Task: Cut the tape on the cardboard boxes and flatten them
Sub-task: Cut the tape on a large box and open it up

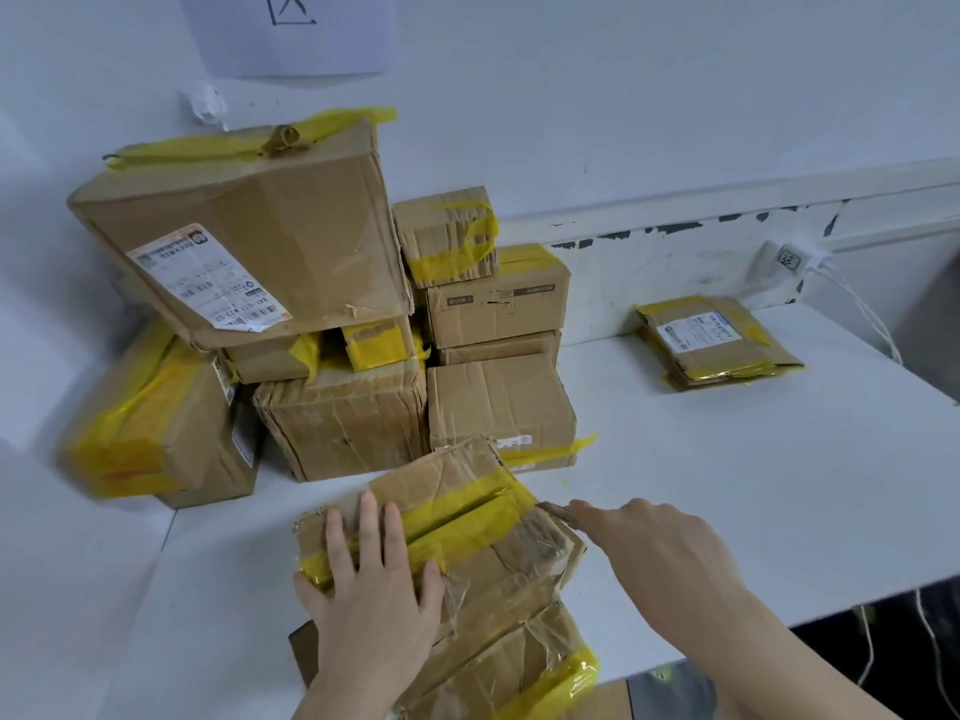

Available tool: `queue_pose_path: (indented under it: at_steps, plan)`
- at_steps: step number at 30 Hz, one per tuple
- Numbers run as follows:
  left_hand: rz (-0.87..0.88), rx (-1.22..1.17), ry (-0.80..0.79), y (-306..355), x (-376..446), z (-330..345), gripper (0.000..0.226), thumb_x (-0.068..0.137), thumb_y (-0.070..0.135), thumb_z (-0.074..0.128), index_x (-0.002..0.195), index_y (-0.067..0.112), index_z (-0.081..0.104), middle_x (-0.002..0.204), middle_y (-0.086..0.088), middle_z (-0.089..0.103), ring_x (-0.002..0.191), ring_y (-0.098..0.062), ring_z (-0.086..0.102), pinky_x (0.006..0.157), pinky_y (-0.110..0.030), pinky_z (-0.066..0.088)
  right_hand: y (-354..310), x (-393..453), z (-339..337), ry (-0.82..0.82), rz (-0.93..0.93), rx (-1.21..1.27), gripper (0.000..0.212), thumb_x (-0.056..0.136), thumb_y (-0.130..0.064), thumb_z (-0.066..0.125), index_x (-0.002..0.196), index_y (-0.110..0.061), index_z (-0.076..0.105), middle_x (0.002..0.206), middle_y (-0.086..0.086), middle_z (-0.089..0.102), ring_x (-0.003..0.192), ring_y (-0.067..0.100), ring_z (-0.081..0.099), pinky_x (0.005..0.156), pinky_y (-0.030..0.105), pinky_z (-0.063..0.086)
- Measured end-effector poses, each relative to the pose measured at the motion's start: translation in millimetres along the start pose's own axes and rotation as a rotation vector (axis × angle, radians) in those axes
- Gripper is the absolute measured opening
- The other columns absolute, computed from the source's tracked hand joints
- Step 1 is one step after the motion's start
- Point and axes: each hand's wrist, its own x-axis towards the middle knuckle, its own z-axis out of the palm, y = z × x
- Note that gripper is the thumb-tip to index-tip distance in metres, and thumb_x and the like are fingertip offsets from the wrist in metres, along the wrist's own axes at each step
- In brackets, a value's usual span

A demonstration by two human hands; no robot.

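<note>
A white wall (623,96) stands behind a white worktop (727,485), and a white sheet of paper with a black drawn mark (291,28) is fixed on the wall at the top left. At the back left of the worktop there is a pile of brown cardboard boxes with yellow tape (322,324). The biggest one, a large brown box with a white shipping label (244,236), lies tilted on top of the others. Well apart, at the back right near the wall, lies a low stack of flattened brown cardboard with yellow tape (717,345).

Near the front edge of the worktop is a crumpled brown cardboard box wrapped in clear film and yellow tape (483,543). The left hand (369,600) lies flat on its left part, with the fingers straight and spread, and presses it down. The right hand (654,548) is at the right end of this box with the fingers curled around a thin tool (558,511), which touches the end of the yellow tape strip. What kind of tool it is, I cannot tell, because only a small tip is visible.
</note>
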Motion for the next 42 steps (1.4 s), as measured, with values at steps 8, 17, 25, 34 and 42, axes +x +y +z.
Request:
queue_pose_path:
  at_steps: [8, 17, 25, 34, 42]
  plan:
    - [0.158, -0.086, 0.104, -46.0, 36.3, -37.0, 0.063, 0.087, 0.067, 0.035, 0.141, 0.036, 0.025, 0.145, 0.013, 0.024, 0.133, -0.013, 0.025, 0.105, -0.033, 0.024, -4.0, -13.8, 42.4, -0.076, 0.117, 1.234, 0.037, 0.094, -0.019, 0.054, 0.104, -0.054, 0.048, 0.065, -0.009, 0.064, 0.036, 0.008, 0.048, 0.041, 0.017, 0.037]
    - [0.029, -0.242, -0.225, -58.5, 0.5, -34.2, 0.109, 0.07, 0.082, 0.041, 0.144, 0.035, -0.023, 0.152, -0.006, 0.021, 0.128, -0.025, 0.044, 0.098, -0.033, 0.042, -60.0, 6.7, 51.9, -0.103, -0.009, 1.364, 0.075, 0.088, -0.019, 0.062, 0.147, -0.031, 0.017, 0.08, -0.029, 0.061, 0.068, -0.01, 0.057, 0.056, 0.004, 0.04]
    - [-0.027, -0.394, 0.117, -60.8, -35.8, -10.6, 0.048, 0.103, 0.032, 0.025, 0.149, 0.024, 0.018, 0.158, 0.004, 0.011, 0.142, -0.013, 0.022, 0.11, -0.021, 0.018, -72.6, 65.0, 10.9, -0.006, -0.252, 1.048, 0.066, 0.08, -0.035, 0.071, 0.137, -0.033, 0.038, 0.109, -0.011, 0.06, 0.092, 0.007, 0.056, 0.075, 0.021, 0.046]
    - [0.152, -0.297, 0.053, -31.0, -74.4, 1.4, 0.061, 0.077, 0.038, 0.067, 0.132, 0.044, 0.041, 0.135, 0.012, 0.038, 0.058, 0.012, 0.044, 0.063, 0.007, 0.03, -18.1, 86.3, 19.1, -0.297, -0.457, 0.992, 0.013, 0.091, -0.023, 0.061, 0.101, -0.015, 0.059, 0.059, -0.015, 0.047, 0.047, -0.004, 0.042, 0.045, 0.009, 0.033]
    - [0.716, 0.182, 0.068, -48.9, -32.2, -40.6, 0.067, 0.027, 0.069, 0.08, 0.078, 0.032, 0.062, 0.12, 0.002, 0.062, 0.11, -0.017, 0.048, 0.08, -0.024, 0.052, -33.7, 131.3, 2.5, -0.532, -0.659, 0.779, 0.021, 0.095, -0.018, 0.056, 0.098, 0.002, 0.053, 0.06, -0.003, 0.045, 0.041, 0.001, 0.041, 0.045, 0.012, 0.034]
